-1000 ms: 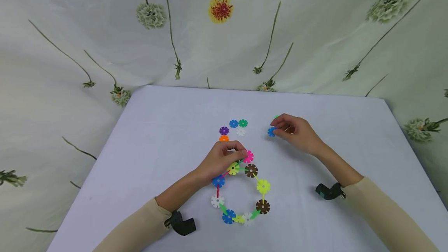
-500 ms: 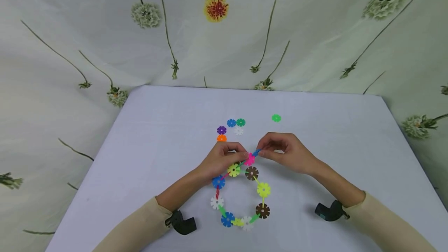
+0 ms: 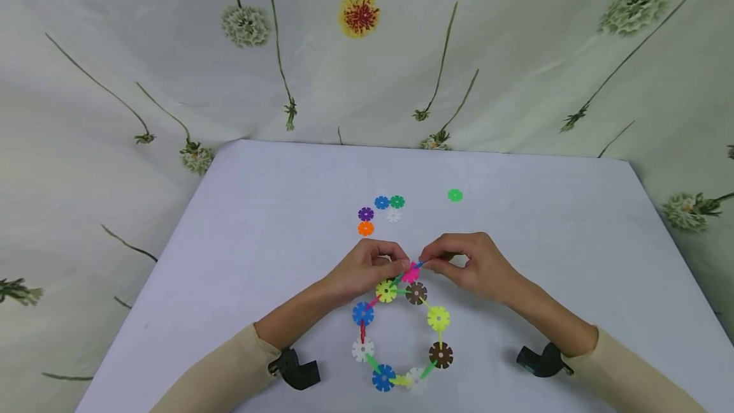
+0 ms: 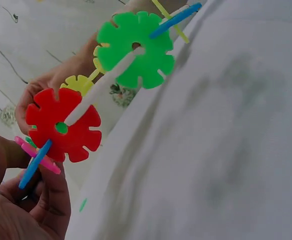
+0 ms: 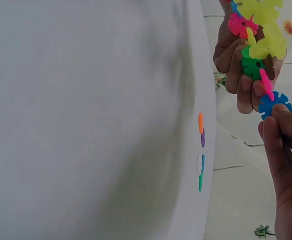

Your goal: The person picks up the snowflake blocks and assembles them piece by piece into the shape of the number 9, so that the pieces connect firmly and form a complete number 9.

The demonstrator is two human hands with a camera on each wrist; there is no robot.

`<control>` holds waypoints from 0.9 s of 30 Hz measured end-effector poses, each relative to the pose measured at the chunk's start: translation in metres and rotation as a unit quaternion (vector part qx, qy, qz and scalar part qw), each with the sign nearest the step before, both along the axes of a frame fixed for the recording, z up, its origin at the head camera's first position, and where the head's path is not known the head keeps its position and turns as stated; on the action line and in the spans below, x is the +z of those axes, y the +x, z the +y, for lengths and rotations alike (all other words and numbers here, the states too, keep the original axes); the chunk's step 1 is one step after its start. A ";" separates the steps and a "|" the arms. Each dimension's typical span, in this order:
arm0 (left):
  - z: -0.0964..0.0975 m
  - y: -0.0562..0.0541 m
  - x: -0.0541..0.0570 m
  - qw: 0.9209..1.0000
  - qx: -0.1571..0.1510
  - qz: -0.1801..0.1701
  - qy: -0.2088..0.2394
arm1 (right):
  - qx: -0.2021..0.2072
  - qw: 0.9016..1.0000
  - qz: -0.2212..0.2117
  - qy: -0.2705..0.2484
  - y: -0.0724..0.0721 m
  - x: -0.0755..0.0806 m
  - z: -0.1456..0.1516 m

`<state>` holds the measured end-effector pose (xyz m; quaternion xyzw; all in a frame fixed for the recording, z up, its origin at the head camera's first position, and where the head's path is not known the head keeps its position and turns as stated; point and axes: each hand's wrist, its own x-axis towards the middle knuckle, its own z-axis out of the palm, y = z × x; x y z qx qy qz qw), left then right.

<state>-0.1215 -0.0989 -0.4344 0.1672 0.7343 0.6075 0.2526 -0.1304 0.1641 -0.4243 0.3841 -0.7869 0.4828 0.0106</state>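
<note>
A ring of notched, interlocking plastic discs hangs from my left hand (image 3: 367, 271); its brown disc (image 3: 441, 355) and blue disc (image 3: 383, 378) are at the near side in the head view. My left fingers pinch the ring beside the green disc (image 5: 251, 67) and the pink disc (image 3: 410, 273). Between thumb and fingertips, my right hand (image 3: 470, 266) pinches another blue disc (image 5: 271, 106), its edge meeting the pink disc at the slots. In the left wrist view the ring's red disc (image 4: 80, 135) and bright green disc (image 4: 146, 65) are joined by a white disc seen edge-on.
Loose discs lie on the white table (image 3: 275, 209) beyond my hands: orange (image 3: 366, 228), purple (image 3: 366, 214), blue (image 3: 381, 202), green (image 3: 397, 202) and white (image 3: 394, 215). A light green disc (image 3: 455, 195) lies apart to the right. A flower-printed cloth (image 3: 516, 81) hangs behind.
My right hand has brought the blue disc from beside the light green disc leftward and nearer, against the pink disc. My left hand and the ring have shifted slightly toward me.
</note>
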 end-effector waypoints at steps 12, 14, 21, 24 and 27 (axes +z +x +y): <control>0.005 -0.002 -0.002 0.999 -0.005 0.023 0.022 | 0.017 0.995 -0.049 0.086 -0.024 0.007 0.013; 0.005 -0.001 -0.001 0.999 -0.007 0.026 0.017 | -0.013 0.991 -0.059 0.117 -0.039 0.001 0.020; -0.001 0.000 -0.004 0.999 -0.009 0.037 0.018 | -0.187 0.963 -0.086 0.176 -0.093 -0.027 0.041; -0.002 0.000 -0.004 0.999 -0.007 0.040 0.022 | -0.222 0.949 -0.081 0.207 -0.107 -0.032 0.044; -0.002 -0.002 -0.003 0.999 -0.005 0.042 0.026 | -0.235 0.942 -0.079 0.227 -0.115 -0.029 0.043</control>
